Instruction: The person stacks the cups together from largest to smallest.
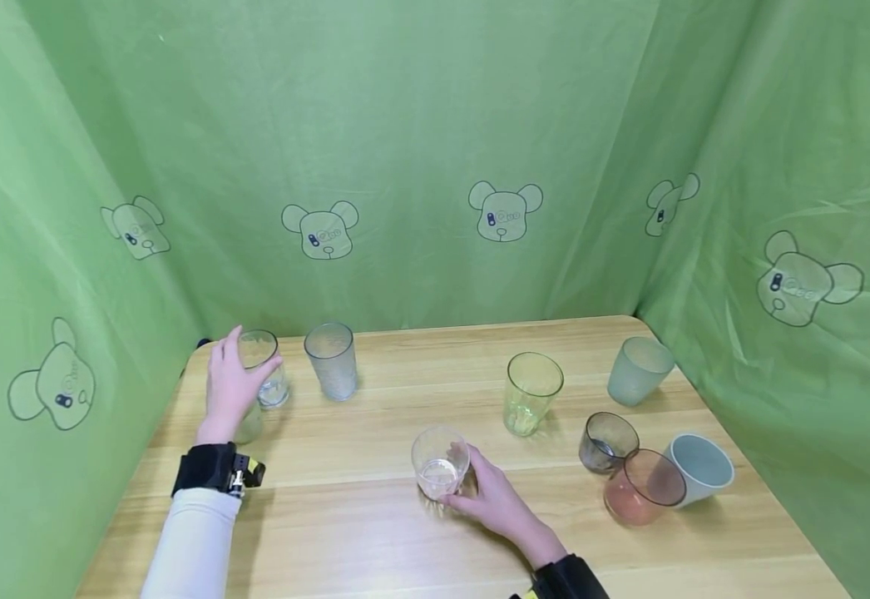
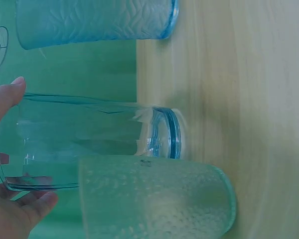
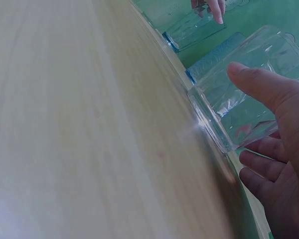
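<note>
At the back left of the table, my left hand (image 1: 229, 384) grips a tall clear glass (image 1: 274, 391) by its rim. The left wrist view has the thumb on one side of that rim and fingers on the other. A pale green frosted tumbler (image 2: 159, 199) stands close by, partly hidden under the left wrist in the head view. On the other side is a bluish textured tumbler (image 1: 333, 366). Near the table's middle, my right hand (image 1: 501, 502) holds a short clear glass (image 1: 433, 459) from the right, thumb and fingers on opposite sides, its base low at the tabletop.
Right of centre stands a yellow-green glass (image 1: 528, 403). Farther right are a frosted green cup (image 1: 639, 373), a small grey-brown glass (image 1: 598, 453), a pink glass (image 1: 633, 499) and a pale blue cup (image 1: 704, 470), the last three close together. Green curtains (image 1: 420, 283) surround the wooden table (image 1: 330, 524).
</note>
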Action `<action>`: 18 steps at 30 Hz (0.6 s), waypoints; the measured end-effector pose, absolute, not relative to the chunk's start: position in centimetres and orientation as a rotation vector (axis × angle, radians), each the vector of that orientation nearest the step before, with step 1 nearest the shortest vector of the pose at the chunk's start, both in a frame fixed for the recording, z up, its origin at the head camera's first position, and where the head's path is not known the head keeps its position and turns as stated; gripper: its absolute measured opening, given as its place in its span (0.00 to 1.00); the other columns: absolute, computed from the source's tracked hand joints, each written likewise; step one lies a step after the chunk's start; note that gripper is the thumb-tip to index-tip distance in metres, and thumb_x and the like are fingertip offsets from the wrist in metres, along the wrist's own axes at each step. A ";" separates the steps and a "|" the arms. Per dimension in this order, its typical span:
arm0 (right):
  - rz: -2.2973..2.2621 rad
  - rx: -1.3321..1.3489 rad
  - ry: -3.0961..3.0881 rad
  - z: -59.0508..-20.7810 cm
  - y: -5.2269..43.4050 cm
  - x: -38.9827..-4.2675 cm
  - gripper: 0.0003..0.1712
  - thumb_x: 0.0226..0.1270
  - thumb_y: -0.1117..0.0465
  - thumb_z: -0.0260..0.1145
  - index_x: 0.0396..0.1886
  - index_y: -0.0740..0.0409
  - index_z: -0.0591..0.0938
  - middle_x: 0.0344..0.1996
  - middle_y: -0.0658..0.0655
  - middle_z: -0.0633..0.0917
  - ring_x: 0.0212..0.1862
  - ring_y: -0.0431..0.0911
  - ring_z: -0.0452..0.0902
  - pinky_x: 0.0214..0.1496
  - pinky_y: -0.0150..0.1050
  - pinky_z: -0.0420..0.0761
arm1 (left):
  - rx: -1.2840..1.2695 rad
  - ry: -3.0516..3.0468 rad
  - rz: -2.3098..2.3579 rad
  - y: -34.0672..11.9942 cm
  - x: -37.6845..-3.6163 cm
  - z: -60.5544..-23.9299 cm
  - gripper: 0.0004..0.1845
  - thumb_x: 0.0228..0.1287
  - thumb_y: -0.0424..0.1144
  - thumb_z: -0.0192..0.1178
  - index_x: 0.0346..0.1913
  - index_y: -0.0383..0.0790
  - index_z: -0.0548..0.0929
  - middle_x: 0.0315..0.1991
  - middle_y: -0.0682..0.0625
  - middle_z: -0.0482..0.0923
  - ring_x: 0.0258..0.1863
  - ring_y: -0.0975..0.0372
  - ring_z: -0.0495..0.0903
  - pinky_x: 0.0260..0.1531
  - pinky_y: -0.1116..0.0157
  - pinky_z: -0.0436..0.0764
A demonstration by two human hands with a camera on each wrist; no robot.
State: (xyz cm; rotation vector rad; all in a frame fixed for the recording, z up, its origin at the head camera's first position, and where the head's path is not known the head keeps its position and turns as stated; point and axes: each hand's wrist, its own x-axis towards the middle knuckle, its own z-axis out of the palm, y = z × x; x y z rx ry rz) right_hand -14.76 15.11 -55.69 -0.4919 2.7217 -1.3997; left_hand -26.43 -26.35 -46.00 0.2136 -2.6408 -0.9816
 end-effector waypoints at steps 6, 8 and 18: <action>-1.401 -0.499 2.721 -55.7 15.1 -14.8 0.52 0.48 0.47 0.78 0.71 0.58 0.65 0.65 0.60 0.76 0.69 0.57 0.69 0.73 0.59 0.63 | 0.178 -2.557 -0.991 -26.1 -26.2 -45.1 0.53 0.56 0.57 0.68 0.77 0.41 0.51 0.73 0.32 0.53 0.71 0.38 0.57 0.70 0.39 0.59; -1.409 -0.508 2.722 -55.7 15.1 -14.8 0.51 0.48 0.47 0.78 0.70 0.58 0.66 0.64 0.60 0.76 0.68 0.58 0.69 0.72 0.59 0.64 | 0.172 -2.536 -0.982 -26.0 -26.1 -44.6 0.53 0.55 0.58 0.69 0.77 0.41 0.51 0.73 0.32 0.54 0.71 0.39 0.57 0.70 0.40 0.60; -1.392 -0.521 2.741 -55.9 15.2 -14.8 0.51 0.48 0.45 0.77 0.70 0.56 0.66 0.64 0.59 0.77 0.67 0.57 0.70 0.72 0.60 0.65 | 0.088 -2.399 -0.932 -25.0 -24.4 -41.5 0.53 0.51 0.57 0.72 0.76 0.43 0.56 0.73 0.36 0.58 0.71 0.41 0.59 0.71 0.41 0.59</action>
